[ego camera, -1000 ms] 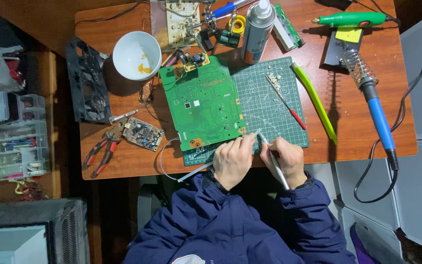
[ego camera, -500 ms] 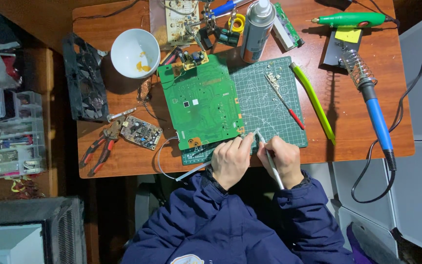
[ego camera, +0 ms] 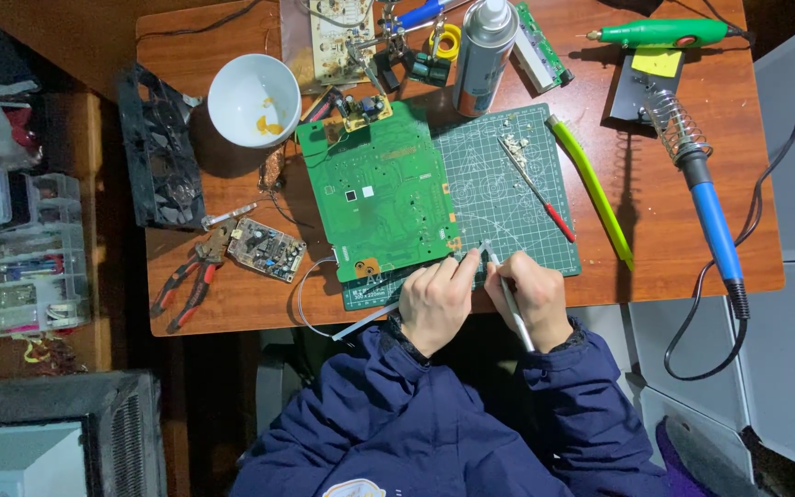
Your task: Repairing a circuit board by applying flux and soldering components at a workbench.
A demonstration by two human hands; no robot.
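Observation:
A large green circuit board (ego camera: pixel 379 189) lies on a dark green cutting mat (ego camera: pixel 508 198) on the wooden table (ego camera: pixel 683 230). My left hand (ego camera: pixel 434 304) rests at the board's near right corner, its fingers closed and touching the edge. What, if anything, they pinch is too small to tell. My right hand (ego camera: pixel 531 294) sits just to the right and holds thin metal tweezers (ego camera: pixel 506 285) whose tip points at that same corner. Both sleeves are dark blue.
A red-handled screwdriver (ego camera: pixel 537 191) and a yellow-green tool (ego camera: pixel 591 189) lie on the right. A blue soldering iron (ego camera: pixel 706 207) sits in its coil stand. A white bowl (ego camera: pixel 252 99), spray can (ego camera: pixel 482 51), small circuit board (ego camera: pixel 264 248) and red pliers (ego camera: pixel 186 285) ring the mat.
Both hands stay at the board's near right corner, with only small shifts of the fingers and tweezers. The camera view has drifted slightly.

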